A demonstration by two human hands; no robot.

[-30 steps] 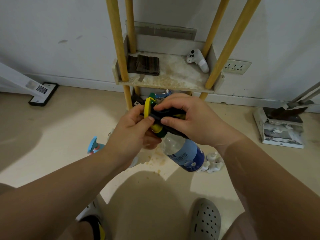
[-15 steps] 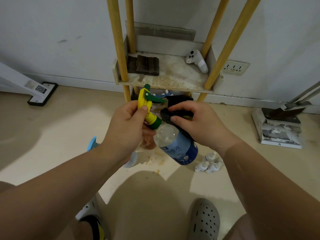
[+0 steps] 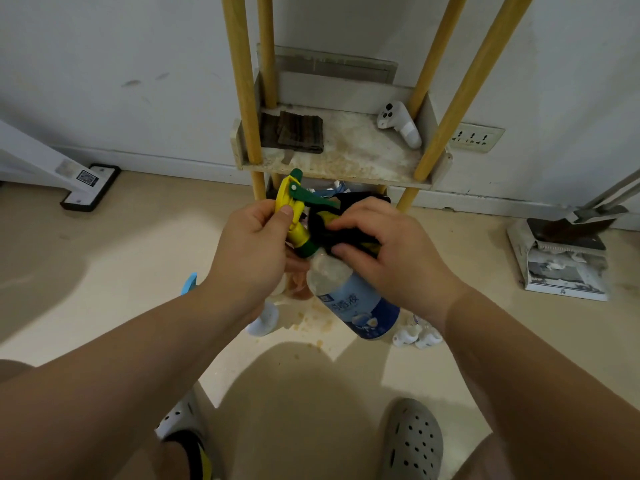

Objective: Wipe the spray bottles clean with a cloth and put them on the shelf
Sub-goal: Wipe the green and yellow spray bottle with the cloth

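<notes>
Now: spray bottle (image 3: 349, 299) held above the floor (image 3: 121, 271), before the shelf (image 3: 346, 157).
Its axis slants, head up-left, base down-right; the left hand (image 3: 252, 251) grips the trigger head (image 3: 289, 199), the right hand (image 3: 388, 258) clutches a black cloth (image 3: 325, 226) at the neck.

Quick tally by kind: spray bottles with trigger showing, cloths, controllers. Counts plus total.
Spray bottles: 2, clear blue-labelled bottle with yellow-green trigger, held; light-blue-trigger bottle, floor, partly hidden
Cloths: 2, black cloth; brown folded cloth on shelf
White plastic controller: 1
Total: 5
</notes>
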